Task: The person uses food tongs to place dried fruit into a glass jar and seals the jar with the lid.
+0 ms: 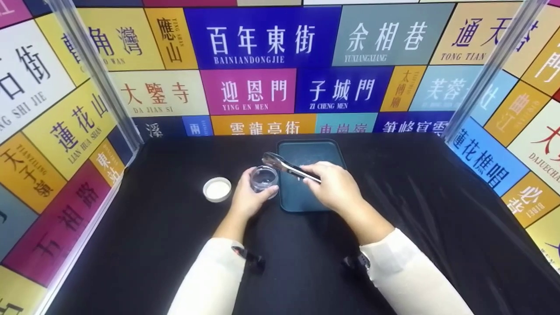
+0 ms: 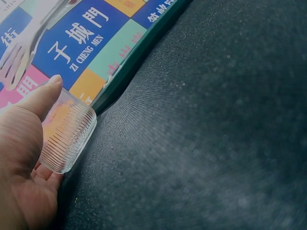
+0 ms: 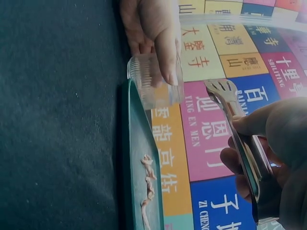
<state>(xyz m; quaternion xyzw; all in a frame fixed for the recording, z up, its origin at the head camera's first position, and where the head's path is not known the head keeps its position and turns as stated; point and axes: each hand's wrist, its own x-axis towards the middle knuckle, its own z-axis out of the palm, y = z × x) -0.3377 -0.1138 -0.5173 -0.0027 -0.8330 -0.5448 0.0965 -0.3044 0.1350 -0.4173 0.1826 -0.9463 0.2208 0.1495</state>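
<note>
My left hand (image 1: 245, 199) grips a clear plastic jar (image 1: 264, 178) by its side, with the open mouth facing up. In the left wrist view the thumb lies along the wall of this ribbed jar (image 2: 72, 136). Metal tongs (image 1: 286, 166) are held in my right hand (image 1: 336, 186), thumb on one arm and fingers beneath. Their slotted head points left, just above the jar's mouth. In the right wrist view the tongs (image 3: 243, 136) have their tips close together, and no piece shows between them. Pale, twisted pieces (image 3: 148, 184) lie in the dark teal tray (image 1: 308, 203).
A white round lid (image 1: 217, 189) lies on the black cloth (image 1: 175, 245) left of the jar. The tray sits just right of the jar, under the right hand. Panels printed with place names (image 1: 262, 35) stand behind and at both sides, with clear corner posts (image 1: 485, 65).
</note>
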